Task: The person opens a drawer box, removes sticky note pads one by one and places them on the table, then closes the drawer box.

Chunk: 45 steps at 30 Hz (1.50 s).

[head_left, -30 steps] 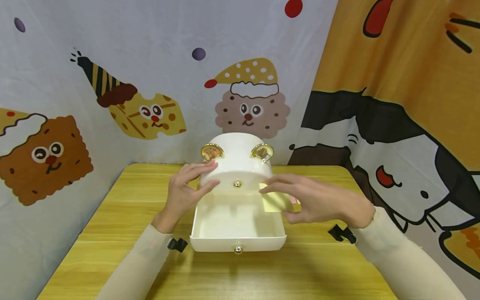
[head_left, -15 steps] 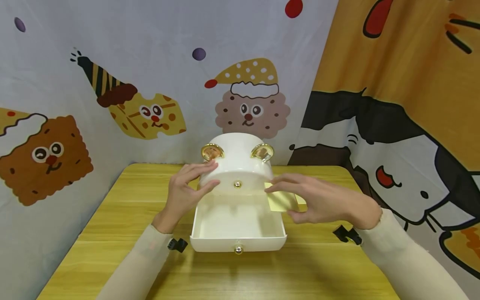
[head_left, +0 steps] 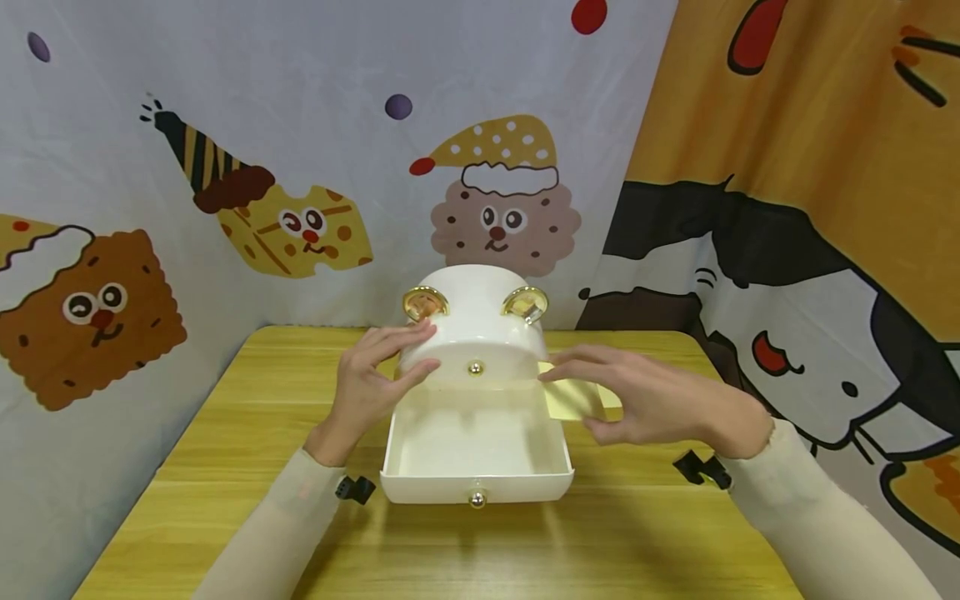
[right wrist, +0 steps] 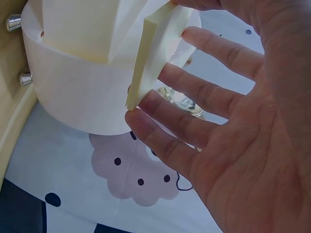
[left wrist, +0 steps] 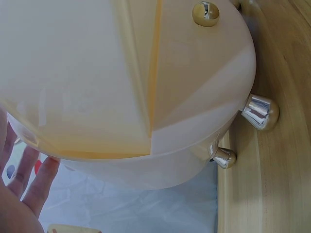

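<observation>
A white rounded storage box [head_left: 480, 300] with gold round ornaments stands on the table, and its lower drawer [head_left: 477, 487] is pulled out towards me. My left hand [head_left: 367, 379] rests against the box's left side, its fingers extended; in the left wrist view, fingertips [left wrist: 48, 167] touch the box's rim. My right hand [head_left: 667, 400] holds a pale yellow sticky-note pad [head_left: 570, 400] just right of the drawer. The right wrist view shows the pad [right wrist: 155, 53] pinched at its edges between thumb and fingers, and its thickness is visible.
Another pale yellow piece [head_left: 611, 398] shows behind the right hand, mostly hidden. The wooden table [head_left: 262, 433] extends around the box. A cartoon-printed cloth [head_left: 300, 83] hangs close behind the table, and an orange one [head_left: 750, 125] hangs at the right.
My right hand has shifted slightly to the right with the yellow pad, away from over the drawer. The pink piece seen earlier behind it is now hidden. My left hand stays put.
</observation>
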Each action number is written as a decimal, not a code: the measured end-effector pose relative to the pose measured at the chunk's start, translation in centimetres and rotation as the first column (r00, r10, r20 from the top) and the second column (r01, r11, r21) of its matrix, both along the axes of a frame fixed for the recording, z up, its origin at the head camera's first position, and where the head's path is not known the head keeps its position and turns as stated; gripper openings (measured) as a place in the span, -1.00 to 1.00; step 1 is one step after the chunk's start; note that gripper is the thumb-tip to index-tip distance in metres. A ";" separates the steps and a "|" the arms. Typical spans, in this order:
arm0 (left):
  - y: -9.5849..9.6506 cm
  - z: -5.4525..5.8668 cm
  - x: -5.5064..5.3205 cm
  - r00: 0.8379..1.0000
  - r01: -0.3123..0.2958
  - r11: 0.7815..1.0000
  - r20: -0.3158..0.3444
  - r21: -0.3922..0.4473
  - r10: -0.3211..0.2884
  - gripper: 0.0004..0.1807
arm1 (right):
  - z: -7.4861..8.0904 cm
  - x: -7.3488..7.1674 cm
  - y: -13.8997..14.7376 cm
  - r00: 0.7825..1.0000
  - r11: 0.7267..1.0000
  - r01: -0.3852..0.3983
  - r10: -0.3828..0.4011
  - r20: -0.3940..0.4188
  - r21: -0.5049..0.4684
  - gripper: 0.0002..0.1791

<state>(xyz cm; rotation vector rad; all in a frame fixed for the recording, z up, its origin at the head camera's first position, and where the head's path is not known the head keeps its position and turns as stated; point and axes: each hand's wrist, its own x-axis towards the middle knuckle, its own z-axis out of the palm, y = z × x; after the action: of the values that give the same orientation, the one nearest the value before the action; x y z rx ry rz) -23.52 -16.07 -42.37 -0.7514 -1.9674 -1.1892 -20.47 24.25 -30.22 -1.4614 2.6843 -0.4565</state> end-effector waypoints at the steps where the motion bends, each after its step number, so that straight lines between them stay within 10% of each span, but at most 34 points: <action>1: 0.0 0.0 0.0 1.000 0.000 1.000 0.002 -0.001 0.000 -0.39 | 0.0 0.0 0.1 1.000 1.000 -0.002 0.002 -0.001 -0.002 -0.17; 45: 0.0 0.0 0.0 1.000 0.004 1.000 0.000 0.004 -0.004 -0.39 | -3.1 -1.9 3.2 0.997 0.996 0.080 -0.080 0.014 -0.035 -0.15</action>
<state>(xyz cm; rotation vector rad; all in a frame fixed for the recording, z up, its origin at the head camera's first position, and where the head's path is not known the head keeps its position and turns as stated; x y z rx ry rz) -23.55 -16.03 -42.38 -0.7538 -1.9633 -1.1951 -22.41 27.43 -33.27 -1.3585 2.7472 -0.5180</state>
